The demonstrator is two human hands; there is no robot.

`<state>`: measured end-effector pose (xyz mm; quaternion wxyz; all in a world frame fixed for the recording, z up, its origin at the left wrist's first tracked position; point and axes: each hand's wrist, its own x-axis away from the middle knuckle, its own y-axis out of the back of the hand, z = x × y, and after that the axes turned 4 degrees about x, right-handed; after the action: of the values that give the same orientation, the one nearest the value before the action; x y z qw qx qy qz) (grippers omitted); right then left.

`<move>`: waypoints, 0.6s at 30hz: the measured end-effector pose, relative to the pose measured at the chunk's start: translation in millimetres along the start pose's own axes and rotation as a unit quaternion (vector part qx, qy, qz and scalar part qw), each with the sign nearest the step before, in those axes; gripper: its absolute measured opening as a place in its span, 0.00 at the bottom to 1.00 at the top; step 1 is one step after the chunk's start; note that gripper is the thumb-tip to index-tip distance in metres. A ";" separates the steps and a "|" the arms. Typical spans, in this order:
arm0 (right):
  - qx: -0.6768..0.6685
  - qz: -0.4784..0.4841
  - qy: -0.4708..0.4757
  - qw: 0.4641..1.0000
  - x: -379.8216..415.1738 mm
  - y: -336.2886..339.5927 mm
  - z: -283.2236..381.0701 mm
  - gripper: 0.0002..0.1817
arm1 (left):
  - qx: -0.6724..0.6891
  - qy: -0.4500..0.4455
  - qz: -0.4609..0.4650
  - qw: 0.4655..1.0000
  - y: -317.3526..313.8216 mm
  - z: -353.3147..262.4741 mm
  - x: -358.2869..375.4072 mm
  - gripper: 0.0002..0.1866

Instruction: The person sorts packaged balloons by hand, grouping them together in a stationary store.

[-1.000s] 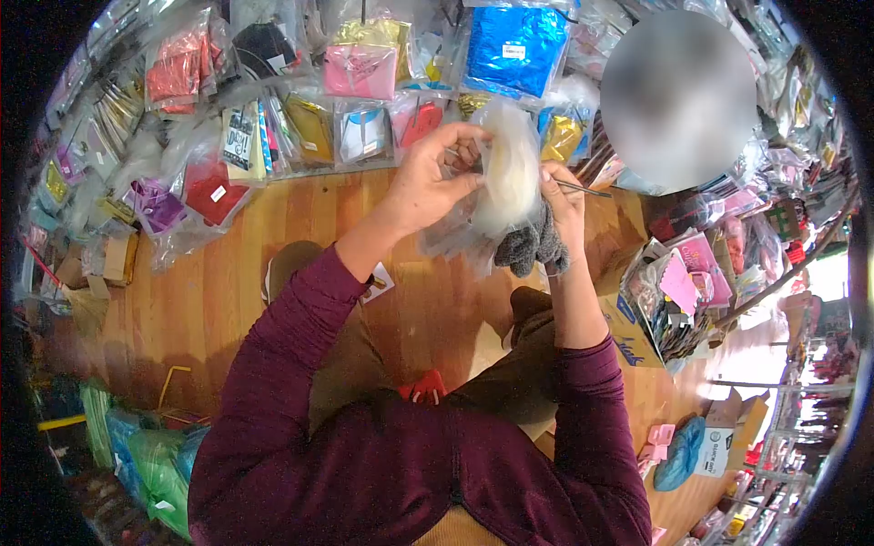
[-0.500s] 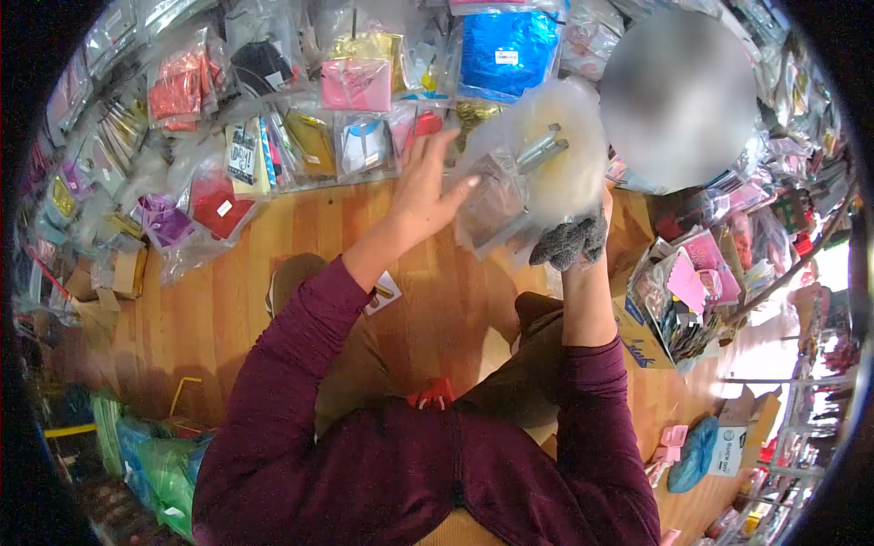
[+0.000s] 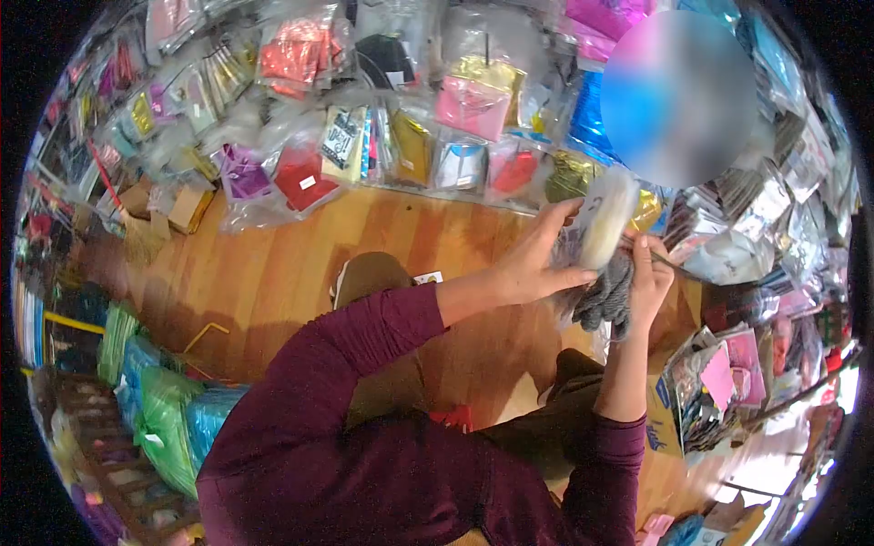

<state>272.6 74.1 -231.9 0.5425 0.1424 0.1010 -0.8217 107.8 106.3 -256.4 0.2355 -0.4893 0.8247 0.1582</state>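
Near the floor's (image 3: 460, 227) far edge, a pale bag (image 3: 608, 217), its long axis pointing away from the person, lay between a half-open left hand (image 3: 531, 264) and a right hand (image 3: 649, 282) closed on a thin rod (image 3: 668, 263) beside a gray glove (image 3: 608, 297).

A pale plastic-wrapped bundle (image 3: 605, 218) sits between the person's hands; the left hand (image 3: 537, 259) spreads at its left side, thumb at its lower edge. Just right of the bundle, the right hand (image 3: 650, 280) grips a thin rod (image 3: 664, 264). Grey knitted fabric (image 3: 604, 296) hangs directly below the bundle; a packet-filled carton (image 3: 665, 420) stands lower right of it, and a pink packet (image 3: 472, 107) lies upper left.
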 end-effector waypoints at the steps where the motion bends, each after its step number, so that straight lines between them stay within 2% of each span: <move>1: 0.023 0.023 0.059 0.998 -0.4 -4.7 -2.6 0.10 | -0.004 -0.002 -0.006 1.000 -0.4 4.4 -1.8 0.43; 3: 0.022 0.043 0.032 0.998 7.1 -12.9 -2.1 0.08 | 0.130 0.081 0.024 0.988 -1.4 13.6 -2.6 0.46; 4: 0.050 0.052 0.059 0.996 8.9 -17.3 -3.6 0.08 | 0.109 0.095 0.025 0.989 -0.3 15.2 -3.6 0.49; 5: 0.075 0.062 0.088 0.991 9.2 -21.4 -5.9 0.08 | 0.104 0.093 0.018 0.990 0.0 16.9 -4.6 0.49; 7: 0.040 0.069 0.074 0.994 9.8 -26.4 -10.0 0.08 | 0.117 0.081 0.002 0.990 -1.0 22.1 -2.4 0.52; 8: 0.061 0.067 0.078 0.993 9.9 -27.7 -8.6 0.08 | 0.124 0.100 0.002 0.987 -0.5 25.0 -1.5 0.55; 13: 0.117 0.063 0.088 0.987 8.6 -31.2 -11.8 0.07 | 0.163 0.087 -0.019 0.983 -1.5 19.1 0.1 0.61; 15: 0.111 0.065 0.066 0.990 6.8 -32.4 -12.8 0.07 | 0.031 -0.006 -0.020 0.999 -1.0 20.7 2.0 0.60; 16: 0.128 0.059 0.062 0.988 5.3 -31.1 -15.0 0.07 | 0.067 0.069 0.017 0.995 0.8 17.4 3.9 0.63; 18: 0.179 0.072 0.068 0.979 3.0 -27.5 -16.3 0.07 | 0.069 0.072 0.006 0.995 -0.1 19.5 3.3 0.62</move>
<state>248.2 87.5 -247.9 0.5579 0.2998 -0.0216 -0.7736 111.1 113.5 -274.6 0.2080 -0.4772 0.8512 0.0669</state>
